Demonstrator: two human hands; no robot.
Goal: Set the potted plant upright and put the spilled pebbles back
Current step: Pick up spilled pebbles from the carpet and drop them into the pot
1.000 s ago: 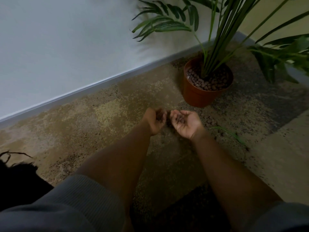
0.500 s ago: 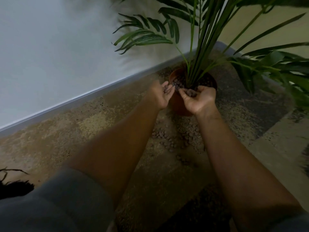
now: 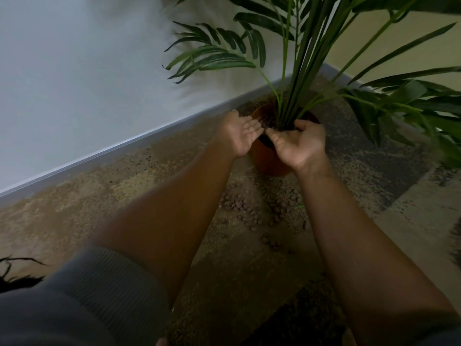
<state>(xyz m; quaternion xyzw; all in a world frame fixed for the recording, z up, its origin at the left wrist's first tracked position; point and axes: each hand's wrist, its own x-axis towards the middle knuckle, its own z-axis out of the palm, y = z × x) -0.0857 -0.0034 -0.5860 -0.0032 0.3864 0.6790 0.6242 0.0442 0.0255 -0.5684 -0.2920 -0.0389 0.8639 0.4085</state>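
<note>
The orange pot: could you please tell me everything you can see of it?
The orange pot is round, smooth and plastic-looking, tapering towards its base. It stands upright on the speckled carpet near the skirting board. Green stalks rise from its middle, and dark pebbles fill it. The left hand and right hand hover open over its near rim, hiding part of it; contact is unclear. Spilled pebbles lie on the carpet before it.

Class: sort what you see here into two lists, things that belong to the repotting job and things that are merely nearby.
Part of the job:
orange pot
plant
spilled pebbles
left hand
right hand

Merely nearby:
carpet
skirting board
wall
</note>
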